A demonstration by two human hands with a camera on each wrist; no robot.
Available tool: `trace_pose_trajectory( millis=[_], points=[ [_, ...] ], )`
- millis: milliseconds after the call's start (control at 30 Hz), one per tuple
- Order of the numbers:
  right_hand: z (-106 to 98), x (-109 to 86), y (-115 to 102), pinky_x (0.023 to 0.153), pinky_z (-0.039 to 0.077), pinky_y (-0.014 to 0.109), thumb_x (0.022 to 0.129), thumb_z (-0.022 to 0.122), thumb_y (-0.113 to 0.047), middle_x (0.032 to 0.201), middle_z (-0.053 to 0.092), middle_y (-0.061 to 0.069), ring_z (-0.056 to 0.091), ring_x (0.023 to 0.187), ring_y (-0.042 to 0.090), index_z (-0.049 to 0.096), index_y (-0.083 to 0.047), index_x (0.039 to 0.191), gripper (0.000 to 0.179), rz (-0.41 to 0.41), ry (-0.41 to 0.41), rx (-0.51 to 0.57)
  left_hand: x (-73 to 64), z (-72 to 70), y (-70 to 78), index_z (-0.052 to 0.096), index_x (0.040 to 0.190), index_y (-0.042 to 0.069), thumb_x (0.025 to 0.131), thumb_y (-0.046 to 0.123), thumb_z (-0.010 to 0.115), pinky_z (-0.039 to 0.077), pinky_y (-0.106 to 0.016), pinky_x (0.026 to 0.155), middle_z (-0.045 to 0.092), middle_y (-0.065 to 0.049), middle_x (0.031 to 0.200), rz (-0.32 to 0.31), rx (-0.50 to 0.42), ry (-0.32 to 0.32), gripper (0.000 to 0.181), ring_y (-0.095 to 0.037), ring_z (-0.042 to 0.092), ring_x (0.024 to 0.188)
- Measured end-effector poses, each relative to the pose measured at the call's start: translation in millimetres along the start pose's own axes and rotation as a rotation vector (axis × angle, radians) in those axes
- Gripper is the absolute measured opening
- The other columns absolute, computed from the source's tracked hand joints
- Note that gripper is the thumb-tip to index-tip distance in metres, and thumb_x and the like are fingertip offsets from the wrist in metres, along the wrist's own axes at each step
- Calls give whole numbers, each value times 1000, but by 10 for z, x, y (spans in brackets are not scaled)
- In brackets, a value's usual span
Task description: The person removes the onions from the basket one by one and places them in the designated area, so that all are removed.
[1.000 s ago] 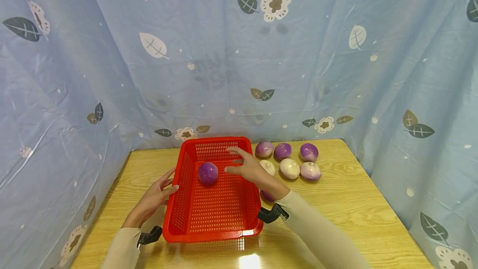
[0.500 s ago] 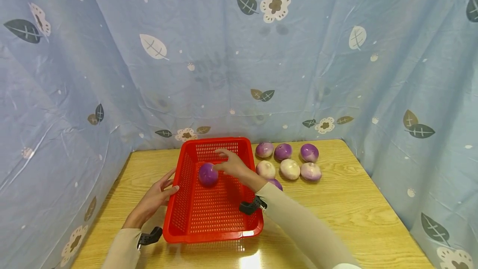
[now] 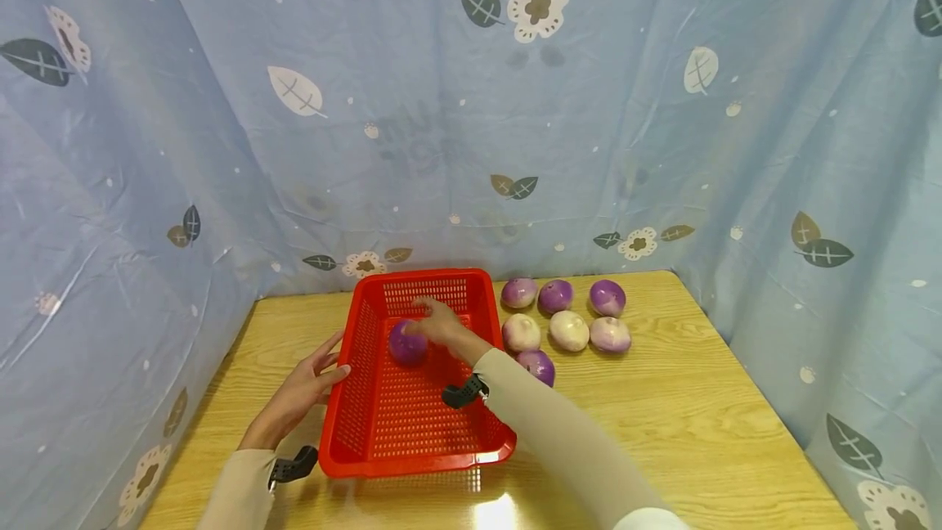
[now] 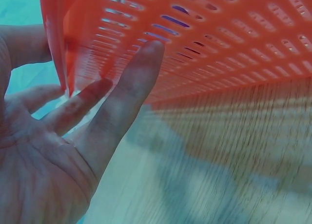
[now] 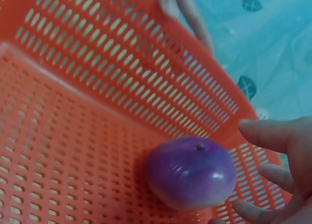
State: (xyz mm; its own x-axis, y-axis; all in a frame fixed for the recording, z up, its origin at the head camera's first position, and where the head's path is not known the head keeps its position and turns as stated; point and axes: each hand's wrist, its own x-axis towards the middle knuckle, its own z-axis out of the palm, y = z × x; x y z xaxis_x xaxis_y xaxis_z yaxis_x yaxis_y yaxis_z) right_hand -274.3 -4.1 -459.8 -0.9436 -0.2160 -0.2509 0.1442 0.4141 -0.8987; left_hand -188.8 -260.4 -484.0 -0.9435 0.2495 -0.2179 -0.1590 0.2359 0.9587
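A red slotted plastic basket [image 3: 415,424] stands tilted on the table. My left hand [image 3: 302,391] grips its left wall, thumb over the rim and fingers against the outside, as the left wrist view shows. Inside lies a glossy, round purple vegetable, like an onion or turnip [image 5: 190,173], with a paler underside and a small dark stem spot. Over the basket, my right hand [image 3: 440,324] reaches beside this vegetable from the right. Its fingers [image 5: 265,134] are spread and hold nothing; in the right wrist view a small gap separates them from the vegetable.
Right of the basket, several similar purple and whitish vegetables [image 3: 569,331] lie in loose rows on the wooden table [image 3: 662,407]. One purple vegetable [image 3: 537,366] sits close to the basket's right wall. A blue patterned curtain [image 3: 412,145] encloses the table's back and sides.
My right hand has moved left and slightly down into the basket, from its right side to the purple vegetable. The left hand keeps its grip on the wall.
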Motion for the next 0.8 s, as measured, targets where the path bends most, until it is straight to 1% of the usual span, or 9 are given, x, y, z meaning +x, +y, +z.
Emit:
trace_pose_trajectory(
  millis=[100, 200, 367, 467, 567, 700, 800],
  points=[
    [50, 44, 38, 92, 54, 48, 81, 80, -20, 126, 58, 16, 61, 108, 31, 54, -18, 138, 63, 25, -28, -5, -2, 2, -9, 15, 159, 29, 97, 24, 62, 60, -49, 80, 32, -28, 154, 2, -17, 0, 79, -35, 66, 109],
    [92, 77, 63, 89, 55, 47, 79, 82, -20, 125, 59, 16, 62, 107, 31, 56, -17, 136, 62, 34, -36, -2, -1, 0, -9, 15, 159, 29, 96, 24, 63, 60, -50, 79, 33, -28, 154, 8, -21, -5, 79, -36, 67, 109],
    [140, 113, 86, 87, 56, 46, 80, 81, -17, 125, 60, 16, 63, 108, 31, 58, -18, 134, 59, 48, -33, -4, 9, -4, 3, 16, 159, 30, 97, 24, 62, 60, -50, 79, 33, -28, 154, 8, -23, -6, 78, -36, 66, 110],
    [158, 134, 98, 87, 57, 46, 80, 80, -16, 125, 60, 16, 63, 110, 32, 56, -19, 136, 61, 52, -38, -16, 12, -4, 10, 15, 159, 30, 97, 25, 62, 60, -50, 80, 32, -27, 155, 1, -10, 0, 78, -36, 65, 111],
    [186, 144, 110, 87, 57, 46, 81, 80, -15, 129, 58, 17, 62, 113, 33, 55, -20, 138, 63, 57, -42, -38, 8, 0, 11, 15, 158, 31, 96, 25, 63, 60, -49, 80, 31, -27, 155, -5, -3, 6, 78, -35, 65, 111],
    [230, 147, 121, 84, 58, 45, 81, 80, -14, 132, 57, 16, 62, 113, 34, 57, -19, 135, 59, 73, -34, -64, 6, 4, 5, 16, 158, 30, 97, 24, 62, 60, -49, 80, 31, -27, 155, -4, -13, 2, 78, -35, 65, 110],
    [246, 156, 124, 81, 59, 45, 81, 80, -11, 131, 57, 17, 63, 111, 35, 59, -17, 131, 55, 80, -30, -55, 13, 4, 5, 16, 158, 30, 97, 24, 62, 60, -49, 79, 31, -27, 155, -2, -13, 0, 77, -35, 66, 110]
  ],
)
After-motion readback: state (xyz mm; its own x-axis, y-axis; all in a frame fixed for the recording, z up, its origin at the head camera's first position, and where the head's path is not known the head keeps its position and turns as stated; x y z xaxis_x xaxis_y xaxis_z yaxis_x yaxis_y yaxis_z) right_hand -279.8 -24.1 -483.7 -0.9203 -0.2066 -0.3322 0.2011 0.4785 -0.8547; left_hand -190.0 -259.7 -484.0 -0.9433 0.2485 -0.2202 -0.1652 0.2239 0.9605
